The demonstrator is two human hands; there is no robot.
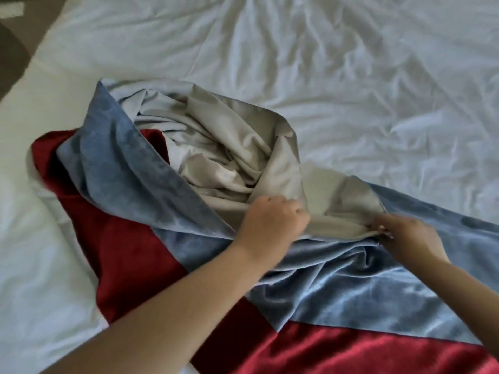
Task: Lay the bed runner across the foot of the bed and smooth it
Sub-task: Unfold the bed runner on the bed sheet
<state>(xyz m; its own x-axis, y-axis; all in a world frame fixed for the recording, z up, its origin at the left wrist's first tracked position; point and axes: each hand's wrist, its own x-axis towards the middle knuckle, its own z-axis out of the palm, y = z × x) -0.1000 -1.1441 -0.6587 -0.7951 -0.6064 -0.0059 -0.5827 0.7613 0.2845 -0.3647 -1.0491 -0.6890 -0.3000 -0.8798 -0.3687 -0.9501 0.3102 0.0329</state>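
The bed runner [337,287] is velvet in blue and red bands with a pale grey lining. Its right part lies flat across the bed [351,76]; its left part is bunched in a heap with the lining turned up. My left hand [272,222] grips a fold of the grey lining at the middle of the heap's near edge. My right hand [407,236] pinches the same turned edge a little to the right, where lining meets blue velvet. The two hands are close together.
A wrinkled white sheet covers the bed all around the runner. The bed's left edge runs diagonally at the upper left, with dark floor [10,49] beyond it.
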